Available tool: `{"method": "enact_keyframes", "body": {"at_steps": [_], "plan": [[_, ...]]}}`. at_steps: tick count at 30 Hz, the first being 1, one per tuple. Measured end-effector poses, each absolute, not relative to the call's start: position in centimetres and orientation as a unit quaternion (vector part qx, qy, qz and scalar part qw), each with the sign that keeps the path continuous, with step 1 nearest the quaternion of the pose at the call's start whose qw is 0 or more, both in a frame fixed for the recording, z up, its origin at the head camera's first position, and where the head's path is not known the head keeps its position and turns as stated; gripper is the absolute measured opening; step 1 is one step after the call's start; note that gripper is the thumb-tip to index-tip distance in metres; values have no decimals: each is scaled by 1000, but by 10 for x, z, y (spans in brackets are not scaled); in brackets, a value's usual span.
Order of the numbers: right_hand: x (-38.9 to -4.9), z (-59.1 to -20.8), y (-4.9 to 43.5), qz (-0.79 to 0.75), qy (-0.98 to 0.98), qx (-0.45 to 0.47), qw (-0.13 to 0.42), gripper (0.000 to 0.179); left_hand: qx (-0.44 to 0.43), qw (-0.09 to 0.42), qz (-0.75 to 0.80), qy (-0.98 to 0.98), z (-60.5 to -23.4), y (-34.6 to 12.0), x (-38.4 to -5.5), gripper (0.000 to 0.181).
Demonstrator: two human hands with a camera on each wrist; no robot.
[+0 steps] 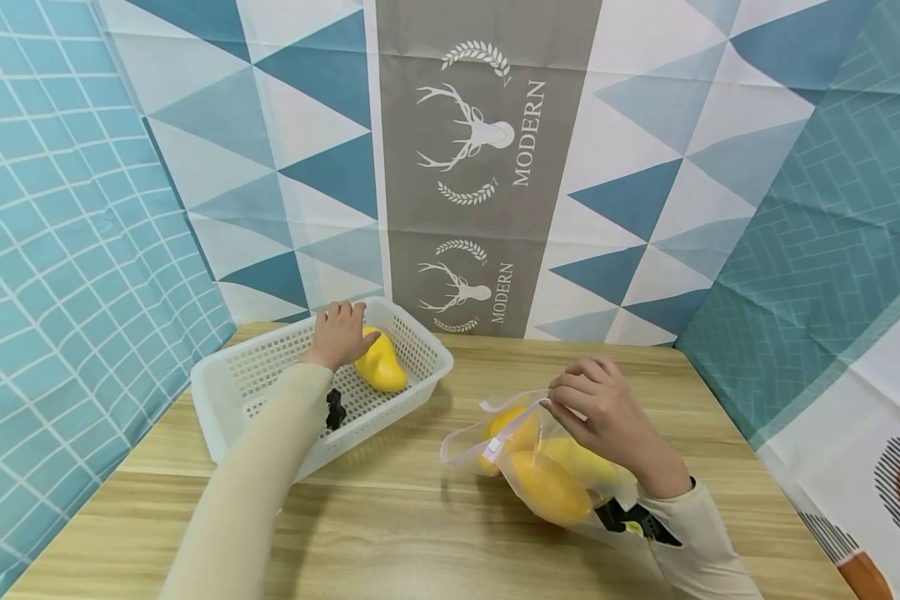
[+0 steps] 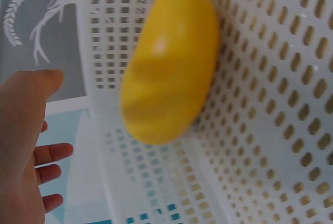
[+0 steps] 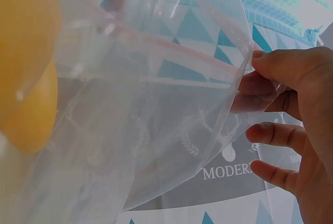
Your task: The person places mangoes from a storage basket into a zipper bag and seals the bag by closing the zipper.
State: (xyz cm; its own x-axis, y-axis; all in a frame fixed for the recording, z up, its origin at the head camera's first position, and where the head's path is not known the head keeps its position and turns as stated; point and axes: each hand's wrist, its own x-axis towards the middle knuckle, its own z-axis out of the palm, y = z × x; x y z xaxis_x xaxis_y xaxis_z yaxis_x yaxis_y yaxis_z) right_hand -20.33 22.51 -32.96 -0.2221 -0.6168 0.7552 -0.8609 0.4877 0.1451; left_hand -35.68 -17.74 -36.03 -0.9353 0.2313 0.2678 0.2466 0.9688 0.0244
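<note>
My left hand (image 1: 337, 337) is over the white perforated basket (image 1: 208, 408), fingers extended and thumb beside a yellow mango (image 1: 381, 367). In the left wrist view, a gap shows between that hand (image 2: 26, 141) and the mango (image 2: 171, 68), which lies against the basket's side. At the right, a clear zip bag (image 1: 492, 447) with a white slider holds several yellow-orange mangoes (image 1: 547, 487). My right hand (image 1: 607, 412) pinches the bag's edge near the mouth between thumb and fingers. The right wrist view shows the pinched plastic film (image 3: 208, 73) and mangoes (image 3: 31, 99) inside.
The basket and bag stand on a wood-grain table (image 1: 390, 517). Behind them hangs a patterned cloth backdrop (image 1: 465, 192) with deer prints, and a blue tiled-pattern cloth (image 1: 67, 250) borders the left. Black wrist devices (image 1: 335, 409) sit on both sleeves.
</note>
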Motion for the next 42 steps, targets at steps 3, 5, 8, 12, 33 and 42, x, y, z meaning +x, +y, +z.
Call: {"method": "enact_keyframes", "body": {"at_steps": [3,5,8,12,33,42], "plan": [[-203,-330,226,154,-768,480,394,42,-105,99,-29,-989,-367,-177,-357,69],[-203,-330,226,154,-769,480,393,42,-97,87,-20,-991,-372,-176,-358,73],[-203,-330,225,154,-770,479,392,41,-92,76,-11,-993,-379,-174,-359,78],[-203,-330,225,154,-771,478,392,42,-88,64,-13,-994,-385,-169,-358,83],[-202,-329,222,159,-764,484,397,40,-98,-5,15,-995,-388,-165,-353,76],[-202,-329,223,156,-758,486,405,39,-91,-2,9,-996,-389,-166,-352,75]]}}
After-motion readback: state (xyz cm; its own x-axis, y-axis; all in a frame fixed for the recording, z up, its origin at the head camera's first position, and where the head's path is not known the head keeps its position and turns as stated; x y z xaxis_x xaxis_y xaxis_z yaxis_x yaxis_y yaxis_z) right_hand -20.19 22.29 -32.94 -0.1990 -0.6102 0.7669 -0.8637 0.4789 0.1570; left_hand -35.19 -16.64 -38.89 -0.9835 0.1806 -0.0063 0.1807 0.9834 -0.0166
